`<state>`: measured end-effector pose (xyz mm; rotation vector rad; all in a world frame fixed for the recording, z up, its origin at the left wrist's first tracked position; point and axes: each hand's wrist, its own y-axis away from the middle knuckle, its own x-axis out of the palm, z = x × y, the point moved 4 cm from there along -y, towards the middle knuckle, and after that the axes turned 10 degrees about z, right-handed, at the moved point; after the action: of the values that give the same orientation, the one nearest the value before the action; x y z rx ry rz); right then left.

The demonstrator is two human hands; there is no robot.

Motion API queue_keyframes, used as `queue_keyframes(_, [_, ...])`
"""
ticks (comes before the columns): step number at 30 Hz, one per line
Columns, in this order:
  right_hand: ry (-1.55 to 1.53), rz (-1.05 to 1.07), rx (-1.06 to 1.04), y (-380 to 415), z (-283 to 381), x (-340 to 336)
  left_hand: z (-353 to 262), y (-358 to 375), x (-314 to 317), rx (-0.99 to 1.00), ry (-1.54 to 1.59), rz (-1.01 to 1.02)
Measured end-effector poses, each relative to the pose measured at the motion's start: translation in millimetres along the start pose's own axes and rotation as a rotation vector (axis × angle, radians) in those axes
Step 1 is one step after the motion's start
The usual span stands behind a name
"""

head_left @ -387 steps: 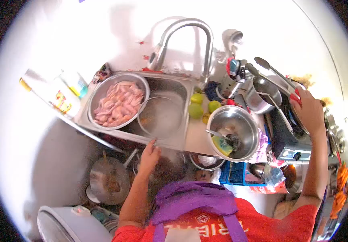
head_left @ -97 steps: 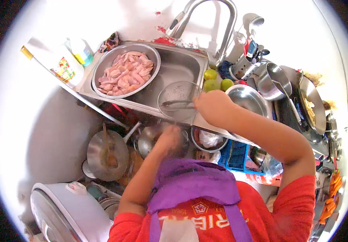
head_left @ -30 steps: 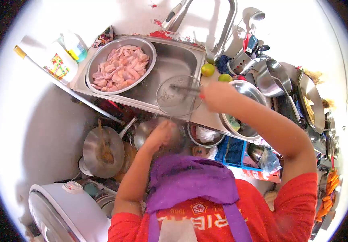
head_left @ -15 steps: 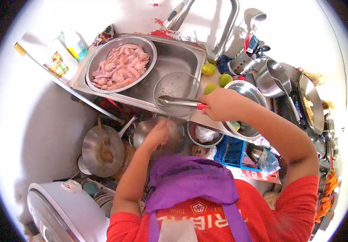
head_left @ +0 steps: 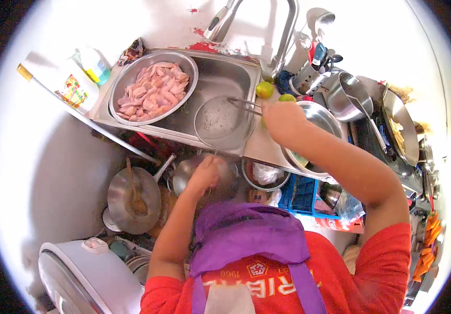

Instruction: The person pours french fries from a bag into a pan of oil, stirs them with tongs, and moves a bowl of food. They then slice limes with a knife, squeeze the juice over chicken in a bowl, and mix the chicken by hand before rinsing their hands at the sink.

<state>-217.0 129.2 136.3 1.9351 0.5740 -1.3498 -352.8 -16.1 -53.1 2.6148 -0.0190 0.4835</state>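
My right hand [head_left: 288,123] is closed around the near end of metal tongs [head_left: 244,104], whose tips point left over the sink [head_left: 217,78]. Below the tongs, a clear round vessel or lid [head_left: 200,128] overlaps the sink's front edge; its exact kind is hard to tell. My left hand [head_left: 206,174] is held lower, in front of the sink and above a metal pot [head_left: 182,170]. Its fingers are curled, and whatever they hold, if anything, is hidden. A large steel bowl [head_left: 114,106] of raw chicken pieces [head_left: 155,91] rests on the sink's left side.
Limes [head_left: 264,89] lie right of the sink, beside a metal bowl [head_left: 326,115]. Behind them stand a utensil holder [head_left: 309,78] and a saucepan [head_left: 343,99]. A wok [head_left: 144,201] sits low left, near a white rice cooker [head_left: 100,267]. The faucet [head_left: 288,39] arches overhead.
My right hand has turned and carried the tongs farther from me, up over the sink. My left hand has barely moved. The view has shifted slightly.
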Motion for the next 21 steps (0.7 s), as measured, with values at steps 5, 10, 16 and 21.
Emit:
queue_keyframes(5, [0.132,0.235,-0.251,22.5,21.0,-5.4,-5.5,5.0,0.3,0.014,-0.021,-0.028])
queue_keyframes(10, [-0.2,0.118,-0.021,42.2,-9.4,-51.5,-45.1,14.4,-23.1,0.423,-0.884,-0.439])
queue_keyframes(16, [-0.234,-0.216,0.033,83.8,-44.6,-56.5,-91.6,38.8,2.6,0.24,-1.332,-0.6])
queue_keyframes(21, [-0.23,-0.105,0.095,97.5,-62.5,-23.0,-94.7,31.6,0.8,0.171,-1.536,-0.578])
